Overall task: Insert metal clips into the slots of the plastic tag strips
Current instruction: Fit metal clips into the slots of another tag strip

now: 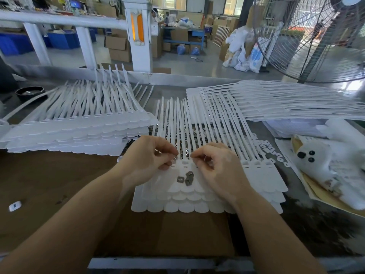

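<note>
1. Tag strips (199, 194), white and stacked a few sheets deep, are lying on the cardboard bench top (59, 175) right in front of you, tails fanning away from you; three loose clips (186, 177) are resting on the top sheet between your hands.
2. You are working the row of slots (185, 162) at the heads of the tags, so line each clip up square with its slot and press it straight in; a tilted clip is likely to jam.
3. Your left hand (150, 157) is reaching in palm-down, fingers curled, thumb and forefinger pinching what looks like a small clip at a slot.
4. Your right hand (215, 165) is mirroring it, fingertips pinched together just beside the same row; whether they are holding a clip cannot be told.
5. More stacks (79, 131) are lying to your left, and another (276, 99) is waiting beyond your right hand, near the fan (316, 36).
</note>
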Available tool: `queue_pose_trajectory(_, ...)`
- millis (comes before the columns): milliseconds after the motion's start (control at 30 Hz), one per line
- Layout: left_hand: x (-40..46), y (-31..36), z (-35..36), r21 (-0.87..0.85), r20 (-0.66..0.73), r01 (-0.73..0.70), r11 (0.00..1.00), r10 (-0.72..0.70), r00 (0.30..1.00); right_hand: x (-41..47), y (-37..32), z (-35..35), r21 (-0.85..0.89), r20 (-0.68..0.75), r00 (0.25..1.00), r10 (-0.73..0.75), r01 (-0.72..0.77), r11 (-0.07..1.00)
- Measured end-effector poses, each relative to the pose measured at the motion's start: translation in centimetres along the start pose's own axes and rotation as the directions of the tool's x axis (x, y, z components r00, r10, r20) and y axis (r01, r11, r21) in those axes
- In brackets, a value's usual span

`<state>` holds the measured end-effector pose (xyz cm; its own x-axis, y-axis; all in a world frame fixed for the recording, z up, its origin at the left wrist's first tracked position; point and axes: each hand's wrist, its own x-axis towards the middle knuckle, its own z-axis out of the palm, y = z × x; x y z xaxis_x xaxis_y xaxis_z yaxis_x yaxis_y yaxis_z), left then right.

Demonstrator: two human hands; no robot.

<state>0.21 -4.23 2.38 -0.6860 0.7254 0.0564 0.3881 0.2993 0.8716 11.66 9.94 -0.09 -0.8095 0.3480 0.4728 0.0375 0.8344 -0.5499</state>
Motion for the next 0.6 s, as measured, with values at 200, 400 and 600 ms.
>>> queue_pose_trajectory(200,-0.1,0.8,1.2,-0.02,-0.017,-0.081,0.997,0.08,0.997,0.3,-0.9,0.1,0.042,-0.017,0.998,-0.055,0.056,0.998)
queue_pose_trajectory(400,0.0,1.0,1.6,-0.229,-0.001,-0.001,0.973,0.001,1.0,0.2,-0.8,0.1,-0.02,-0.082,0.988,-0.127,0.126,0.992)
queue_pose_trajectory(600,0.1,0.5,0.9,-0.25,0.007,0.053,0.967,-0.053,0.999,0.1,-0.7,0.4,-0.071,-0.061,0.988,-0.143,0.139,0.988)
